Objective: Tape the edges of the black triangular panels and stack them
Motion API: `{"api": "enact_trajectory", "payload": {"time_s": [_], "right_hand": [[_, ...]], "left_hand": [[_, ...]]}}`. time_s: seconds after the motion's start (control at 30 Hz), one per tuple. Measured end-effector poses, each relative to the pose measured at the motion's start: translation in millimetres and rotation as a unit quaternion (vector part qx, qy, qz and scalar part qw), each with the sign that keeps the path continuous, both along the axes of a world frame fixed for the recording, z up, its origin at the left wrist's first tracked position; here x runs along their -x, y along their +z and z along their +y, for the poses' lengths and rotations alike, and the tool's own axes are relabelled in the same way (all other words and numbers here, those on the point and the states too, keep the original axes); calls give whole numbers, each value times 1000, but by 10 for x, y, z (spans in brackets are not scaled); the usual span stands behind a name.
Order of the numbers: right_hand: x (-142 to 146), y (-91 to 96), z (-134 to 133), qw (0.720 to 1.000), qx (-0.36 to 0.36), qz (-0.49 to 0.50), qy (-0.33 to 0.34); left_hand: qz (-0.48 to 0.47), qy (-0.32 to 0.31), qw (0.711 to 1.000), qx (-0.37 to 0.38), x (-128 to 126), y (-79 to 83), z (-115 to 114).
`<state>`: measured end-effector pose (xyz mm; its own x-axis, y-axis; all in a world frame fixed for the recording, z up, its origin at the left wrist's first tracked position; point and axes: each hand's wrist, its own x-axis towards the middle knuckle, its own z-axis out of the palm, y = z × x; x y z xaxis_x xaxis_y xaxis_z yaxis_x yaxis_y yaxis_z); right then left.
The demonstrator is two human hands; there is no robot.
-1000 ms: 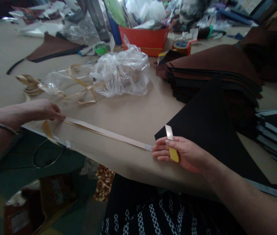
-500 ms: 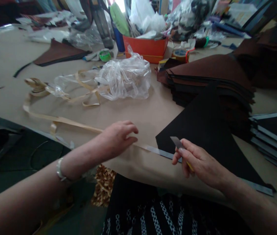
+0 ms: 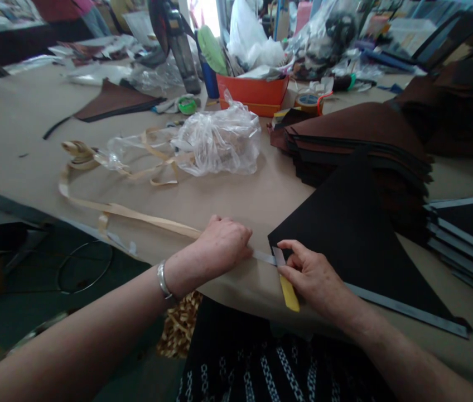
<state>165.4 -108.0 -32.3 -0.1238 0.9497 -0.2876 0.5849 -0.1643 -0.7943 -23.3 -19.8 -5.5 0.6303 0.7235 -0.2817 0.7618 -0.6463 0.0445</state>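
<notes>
My left hand is closed, pressing a long tan strip down on the paper-covered table near its front edge. My right hand grips a small cutter with a yellow handle and a grey blade, the blade resting on the strip just right of my left hand. The strip continues as a grey band along the lower edge of a black triangular sheet. A bracelet sits on my left wrist.
A crumpled clear plastic bag and loose tan ribbon lie mid-table. Stacked dark brown and black sheets fill the right. An orange box, tape roll and clutter stand at the back. A gold bow lies below the table edge.
My left hand slid right along the strip from the far left to beside my right hand. My right hand lowered the cutter blade onto the strip.
</notes>
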Motion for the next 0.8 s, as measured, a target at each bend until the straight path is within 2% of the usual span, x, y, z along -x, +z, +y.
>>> {"api": "enact_trajectory", "payload": {"time_s": [0.23,0.4,0.57,0.63,0.73,0.8], "right_hand": [[77,26,-20,995,-7,-91,29],[131,34,-9,987,-18,-152,41],[142,26,5,978,-33,-193,71],[149,20,12,977,-29,-192,83],[125,36,18,982,-21,-164,95],[32,84,4,992,-31,-101,75]], "left_hand": [[19,-8,999,29,-34,85,24],[4,-8,997,76,-3,127,55],[-41,-21,989,138,-98,256,-141],[-109,-34,973,200,-171,297,-303],[-206,-25,929,308,-223,291,-497],[-224,11,920,320,-197,240,-529]]}}
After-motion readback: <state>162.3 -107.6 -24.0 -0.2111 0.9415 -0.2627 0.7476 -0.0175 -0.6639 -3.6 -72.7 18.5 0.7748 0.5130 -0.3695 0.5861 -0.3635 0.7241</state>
